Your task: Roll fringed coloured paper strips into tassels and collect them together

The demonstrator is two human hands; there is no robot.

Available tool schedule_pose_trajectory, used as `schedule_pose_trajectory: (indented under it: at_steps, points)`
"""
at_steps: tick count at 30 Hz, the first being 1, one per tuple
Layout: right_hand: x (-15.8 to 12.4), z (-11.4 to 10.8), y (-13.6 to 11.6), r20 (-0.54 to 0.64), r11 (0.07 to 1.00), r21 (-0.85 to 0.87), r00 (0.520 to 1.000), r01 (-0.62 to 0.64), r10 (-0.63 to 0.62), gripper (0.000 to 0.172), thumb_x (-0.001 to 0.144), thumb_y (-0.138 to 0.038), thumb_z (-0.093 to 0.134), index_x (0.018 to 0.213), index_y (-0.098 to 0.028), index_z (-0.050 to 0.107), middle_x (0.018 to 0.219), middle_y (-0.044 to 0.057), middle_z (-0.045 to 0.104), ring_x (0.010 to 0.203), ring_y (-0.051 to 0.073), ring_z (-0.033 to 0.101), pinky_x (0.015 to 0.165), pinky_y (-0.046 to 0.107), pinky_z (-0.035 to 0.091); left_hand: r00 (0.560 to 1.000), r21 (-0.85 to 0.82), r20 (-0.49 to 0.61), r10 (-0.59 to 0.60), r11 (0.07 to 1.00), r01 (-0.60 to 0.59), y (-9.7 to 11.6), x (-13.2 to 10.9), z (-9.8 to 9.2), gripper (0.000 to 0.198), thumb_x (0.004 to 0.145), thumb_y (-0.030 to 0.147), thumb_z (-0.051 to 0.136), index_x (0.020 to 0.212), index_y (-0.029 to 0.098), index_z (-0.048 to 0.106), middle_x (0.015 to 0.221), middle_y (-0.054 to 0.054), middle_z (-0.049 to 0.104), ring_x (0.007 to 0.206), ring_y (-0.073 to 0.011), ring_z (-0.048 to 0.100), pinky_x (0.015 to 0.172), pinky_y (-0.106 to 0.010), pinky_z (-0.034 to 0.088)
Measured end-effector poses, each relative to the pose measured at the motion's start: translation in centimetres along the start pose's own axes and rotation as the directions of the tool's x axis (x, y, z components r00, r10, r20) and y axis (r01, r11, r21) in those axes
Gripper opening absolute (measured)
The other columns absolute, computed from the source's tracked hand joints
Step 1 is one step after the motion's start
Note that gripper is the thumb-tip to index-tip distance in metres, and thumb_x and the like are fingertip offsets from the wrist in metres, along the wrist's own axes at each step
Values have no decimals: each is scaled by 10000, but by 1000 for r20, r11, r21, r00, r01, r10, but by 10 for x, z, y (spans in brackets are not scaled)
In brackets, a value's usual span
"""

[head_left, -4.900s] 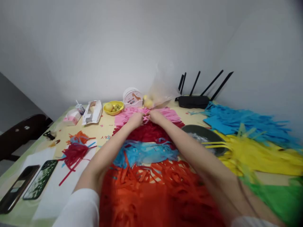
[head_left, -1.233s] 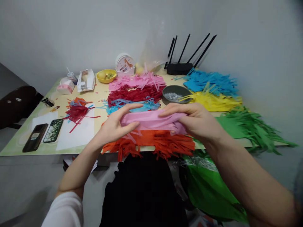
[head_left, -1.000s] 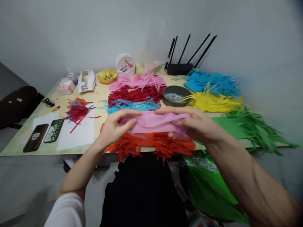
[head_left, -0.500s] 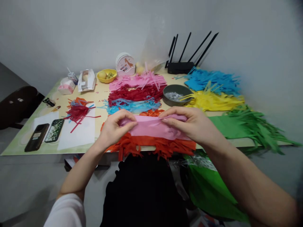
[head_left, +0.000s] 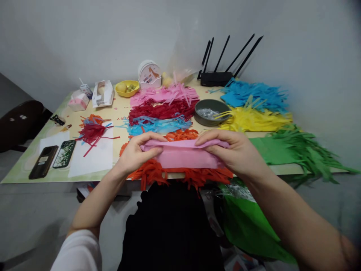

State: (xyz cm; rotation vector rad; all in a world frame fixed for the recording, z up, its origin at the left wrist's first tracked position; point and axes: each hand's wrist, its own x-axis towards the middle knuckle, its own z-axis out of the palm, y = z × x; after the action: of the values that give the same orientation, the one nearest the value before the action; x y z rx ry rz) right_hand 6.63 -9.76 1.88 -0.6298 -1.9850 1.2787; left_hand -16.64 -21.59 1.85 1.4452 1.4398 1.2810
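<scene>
Between both hands a pink sheet of tissue paper (head_left: 186, 156) is stretched sideways, its upper edge raised in a fold. My left hand (head_left: 138, 152) pinches the left end of that edge with thumb and fingers. At the right end, my right hand (head_left: 232, 150) grips the paper the same way. Under the sheet lies orange fringed paper (head_left: 203, 177), its strips hanging past the table's front edge. Light blue fringed paper (head_left: 160, 125) is just beyond the hands, with dark red fringe (head_left: 166, 110) and pink fringe (head_left: 166, 94) behind it.
Green (head_left: 299, 150), yellow (head_left: 254, 119) and blue fringed paper (head_left: 254, 96) lie right. A dark bowl (head_left: 210, 120) holds clear plastic bits. Behind stands a black router (head_left: 216, 79). To the left are two phones (head_left: 43, 162), a small tassel bundle (head_left: 93, 131) and a yellow fruit dish (head_left: 126, 94).
The pink paper's upper edge has been lifted and folded into a raised lip, and more of the sheet's flat face shows. Both hands keep hold, with fingers slightly more extended along the edge.
</scene>
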Motion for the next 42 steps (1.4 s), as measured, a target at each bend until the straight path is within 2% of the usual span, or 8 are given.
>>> schedule_pose_trajectory:
  at_steps: [4, 13, 23, 26, 30, 36, 39, 42]
  points:
    - [-1, -2, 3, -4, 994, 110, 1000, 22, -22, 181, 731, -138, 659, 709, -262, 789, 819, 24, 755, 806, 183, 687, 756, 287, 521, 997, -46, 21, 70, 997, -69, -4, -3, 2, 459, 825, 259, 715, 1279, 236, 651, 1193, -85, 718, 956, -199, 677, 748, -270, 531]
    - [-2, -15, 0, 191, 997, 81, 981, 14, -29, 225, 768, -149, 630, 711, -290, 795, 1079, 24, 769, 1042, 239, 697, 973, 395, 515, 957, 10, 129, 260, 965, -263, -2, -1, -8, 239, 882, 218, 607, 1019, 235, 802, 1138, -96, 748, 1078, -235, 673, 938, -365, 514]
    - [-1, -21, -2, 226, 996, -83, 974, 44, -24, 230, 789, -224, 593, 640, -262, 763, 881, 38, 773, 850, 227, 719, 835, 356, 552, 943, 114, 234, 237, 956, -269, 4, -6, -17, 283, 947, 326, 560, 880, 220, 814, 1231, -129, 700, 1121, -270, 654, 996, -425, 495]
    - [-4, -20, -5, 195, 991, -88, 978, 100, -81, 256, 800, -201, 578, 650, -279, 770, 953, 27, 758, 879, 220, 706, 830, 354, 544, 903, 84, 395, 168, 972, -218, 7, -4, -30, 256, 923, 376, 615, 1056, 226, 774, 1381, -143, 620, 1277, -302, 578, 1073, -444, 447]
    - [-6, -14, -12, 209, 968, -156, 964, 198, -163, 319, 806, -116, 548, 703, -307, 781, 1013, 9, 737, 910, 206, 695, 852, 350, 542, 859, -8, 509, 53, 998, -56, 14, 8, -33, 661, 837, 482, 716, 1422, 238, 530, 1374, -169, 619, 1210, -294, 619, 952, -380, 515]
    - [-8, -12, -16, 281, 907, -277, 929, 318, -240, 344, 830, -102, 527, 770, -319, 788, 1076, 34, 735, 978, 242, 696, 876, 408, 556, 883, 251, 453, -119, 968, 1, 22, 24, -6, 279, 848, 407, 679, 806, 131, 688, 722, -8, 644, 643, -117, 543, 595, -225, 402]
    - [-8, -25, -16, 430, 881, -305, 878, 362, -212, 314, 855, -199, 604, 1084, -331, 774, 1291, 48, 679, 1162, 267, 653, 980, 421, 532, 886, 344, 446, -131, 938, -34, 23, 26, -4, 343, 885, 397, 613, 658, 140, 590, 579, 41, 488, 542, -83, 405, 535, -222, 318]
    - [-2, -31, -18, 465, 891, -333, 876, 309, -130, 621, 796, -376, 751, 1395, -314, 600, 1431, 62, 601, 1265, 300, 600, 1009, 389, 515, 886, 421, 453, -104, 900, -110, 27, 27, -5, 337, 899, 367, 590, 647, 145, 563, 584, 43, 484, 546, -83, 404, 548, -229, 301]
